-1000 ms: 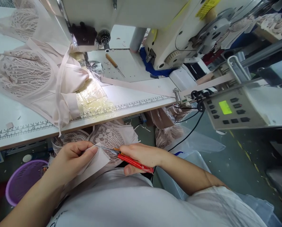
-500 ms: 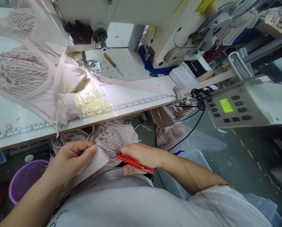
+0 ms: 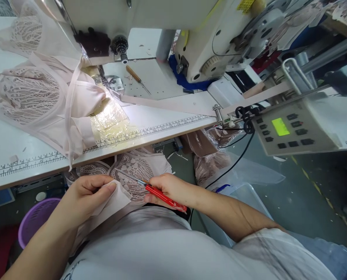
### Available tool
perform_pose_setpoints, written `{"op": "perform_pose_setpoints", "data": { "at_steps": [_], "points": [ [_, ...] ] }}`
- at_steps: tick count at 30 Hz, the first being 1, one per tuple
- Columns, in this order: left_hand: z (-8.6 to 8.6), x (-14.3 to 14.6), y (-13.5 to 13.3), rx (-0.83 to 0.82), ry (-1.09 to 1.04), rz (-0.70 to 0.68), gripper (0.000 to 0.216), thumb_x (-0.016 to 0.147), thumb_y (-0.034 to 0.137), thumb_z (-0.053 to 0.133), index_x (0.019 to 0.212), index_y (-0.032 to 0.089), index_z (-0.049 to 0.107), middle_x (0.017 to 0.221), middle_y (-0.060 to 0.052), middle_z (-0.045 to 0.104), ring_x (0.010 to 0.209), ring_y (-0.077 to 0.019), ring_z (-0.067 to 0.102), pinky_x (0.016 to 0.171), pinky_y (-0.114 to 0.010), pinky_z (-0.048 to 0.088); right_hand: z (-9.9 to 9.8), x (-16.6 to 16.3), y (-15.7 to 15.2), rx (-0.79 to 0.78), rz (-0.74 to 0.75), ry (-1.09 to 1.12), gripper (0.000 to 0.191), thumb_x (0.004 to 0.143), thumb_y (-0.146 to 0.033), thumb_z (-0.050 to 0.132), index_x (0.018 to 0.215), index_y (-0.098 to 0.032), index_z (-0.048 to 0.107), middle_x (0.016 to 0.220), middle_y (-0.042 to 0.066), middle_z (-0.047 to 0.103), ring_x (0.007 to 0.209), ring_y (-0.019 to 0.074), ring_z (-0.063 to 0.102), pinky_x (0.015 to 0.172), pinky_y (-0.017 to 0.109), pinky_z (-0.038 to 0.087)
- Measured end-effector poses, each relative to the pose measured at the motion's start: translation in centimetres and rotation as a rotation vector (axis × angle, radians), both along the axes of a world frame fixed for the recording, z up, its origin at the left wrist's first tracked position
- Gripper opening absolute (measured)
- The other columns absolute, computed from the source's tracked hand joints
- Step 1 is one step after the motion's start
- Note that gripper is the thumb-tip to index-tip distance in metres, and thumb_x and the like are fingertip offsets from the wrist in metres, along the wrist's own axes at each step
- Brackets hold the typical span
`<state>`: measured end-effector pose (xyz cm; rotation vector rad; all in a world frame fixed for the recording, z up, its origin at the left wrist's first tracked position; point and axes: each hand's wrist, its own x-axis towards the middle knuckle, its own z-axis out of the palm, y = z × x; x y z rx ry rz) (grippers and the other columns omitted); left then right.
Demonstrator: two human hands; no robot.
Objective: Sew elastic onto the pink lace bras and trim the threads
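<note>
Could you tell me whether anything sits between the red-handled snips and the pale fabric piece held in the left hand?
Nothing visible does. The right hand holds the red-handled snips with the blades pointing left over the lace garment, open air separating them from the fabric piece pinched in the left hand.

Below the counter (image 3: 24,155) edge, the left hand (image 3: 86,196) pinches a pale fabric strip (image 3: 115,200) while the right hand (image 3: 169,188) grips red-handled snips (image 3: 158,194), blades over lace (image 3: 132,171) on the lap.
</note>
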<state>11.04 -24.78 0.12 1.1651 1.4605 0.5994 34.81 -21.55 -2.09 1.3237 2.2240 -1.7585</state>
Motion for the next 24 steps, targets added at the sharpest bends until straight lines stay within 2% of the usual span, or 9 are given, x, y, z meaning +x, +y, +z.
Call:
{"op": "perform_pose_setpoints", "data": {
  "at_steps": [3, 6, 8, 11, 14, 16, 19, 21, 24],
  "points": [
    [0.3, -0.1, 0.1, 0.033, -0.005, 0.027, 0.026, 0.076, 0.037, 0.064, 0.059, 0.017, 0.068, 0.062, -0.001, 0.06, 0.062, -0.0134, 0.05, 0.059, -0.023, 0.043, 0.3, 0.0, 0.2, 0.013, -0.105, 0.105, 0.053, 0.076, -0.058, 0.07, 0.061, -0.021, 0.035, 0.055, -0.008, 0.038, 0.053, 0.0086, 0.037, 0.049, 0.022, 0.029],
    [-0.3, -0.7, 0.3, 0.145, -0.041, -0.049, 0.019, 0.078, 0.032, 0.065, 0.068, 0.018, 0.074, 0.075, -0.004, 0.068, 0.074, -0.0161, 0.059, 0.068, -0.025, 0.048, 0.9, -0.5, 0.0, 0.07, -0.215, 0.24, 0.057, 0.065, -0.067, 0.074, 0.067, -0.022, 0.039, 0.061, -0.007, 0.043, 0.056, 0.0096, 0.04, 0.051, 0.023, 0.034],
    [-0.9, -1.2, 0.4, 0.212, -0.069, -0.092, 0.018, 0.081, 0.031, 0.064, 0.072, 0.02, 0.076, 0.081, -0.005, 0.069, 0.078, -0.0167, 0.061, 0.072, -0.025, 0.05, 1.3, -1.3, -0.4, 0.11, -0.273, 0.362, 0.055, 0.065, -0.066, 0.074, 0.073, -0.022, 0.042, 0.067, -0.004, 0.049, 0.059, 0.0111, 0.044, 0.054, 0.024, 0.038],
    [-1.6, -1.9, 0.2, 0.208, -0.089, -0.1, 0.019, 0.085, 0.032, 0.063, 0.078, 0.021, 0.077, 0.084, -0.004, 0.07, 0.08, -0.0173, 0.062, 0.074, -0.027, 0.051, 1.2, -2.7, -1.0, 0.243, -0.302, 0.486, 0.048, 0.071, -0.062, 0.07, 0.075, -0.022, 0.042, 0.072, -0.001, 0.053, 0.063, 0.0135, 0.048, 0.059, 0.026, 0.041],
    [-2.1, -2.3, -0.1, 0.163, -0.087, -0.094, 0.02, 0.086, 0.035, 0.063, 0.083, 0.022, 0.078, 0.087, -0.004, 0.072, 0.084, -0.0192, 0.063, 0.082, -0.03, 0.051, 0.7, -3.9, -1.3, 0.396, -0.301, 0.461, 0.044, 0.074, -0.053, 0.069, 0.07, -0.024, 0.036, 0.071, -0.001, 0.053, 0.063, 0.0141, 0.046, 0.06, 0.027, 0.039],
    [-2.1, -2.4, -0.2, 0.154, -0.075, -0.071, 0.025, 0.084, 0.04, 0.064, 0.079, 0.019, 0.077, 0.082, -0.005, 0.071, 0.08, -0.0199, 0.063, 0.079, -0.031, 0.053, 0.3, -4.5, -1.3, 0.425, -0.273, 0.408, 0.039, 0.073, -0.041, 0.069, 0.07, -0.024, 0.035, 0.071, -0.001, 0.053, 0.063, 0.0138, 0.046, 0.06, 0.027, 0.038],
    [-1.9, -2.1, -0.2, 0.207, 0.014, -0.055, 0.033, 0.084, 0.046, 0.061, 0.076, 0.017, 0.075, 0.078, -0.007, 0.07, 0.076, -0.021, 0.064, 0.075, -0.032, 0.055, 0.1, -4.9, -1.2, 0.375, -0.249, 0.367, 0.032, 0.071, -0.029, 0.068, 0.071, -0.023, 0.036, 0.072, -0.001, 0.054, 0.063, 0.0133, 0.048, 0.06, 0.027, 0.04],
    [-2.1, -1.5, -0.4, 0.388, 0.175, -0.074, 0.032, 0.085, 0.043, 0.059, 0.099, 0.018, 0.074, 0.099, -0.01, 0.072, 0.095, -0.0252, 0.066, 0.088, -0.037, 0.054, 0.2, -5.0, -1.1, 0.292, -0.284, 0.393, 0.03, 0.072, -0.03, 0.067, 0.073, -0.023, 0.038, 0.074, -0.001, 0.055, 0.062, 0.013, 0.049, 0.058, 0.026, 0.041],
    [-2.9, -1.1, -1.4, 0.729, 0.451, -0.193, 0.064, 0.083, 0.04, 0.063, 0.141, 0.02, 0.046, 0.14, -0.014, 0.054, 0.129, -0.0319, 0.051, 0.107, -0.046, 0.043, 1.0, -5.1, -0.7, 0.165, -0.385, 0.516, 0.03, 0.073, -0.033, 0.068, 0.076, -0.023, 0.04, 0.074, -0.001, 0.056, 0.062, 0.0129, 0.052, 0.057, 0.026, 0.043]
  ]
}}
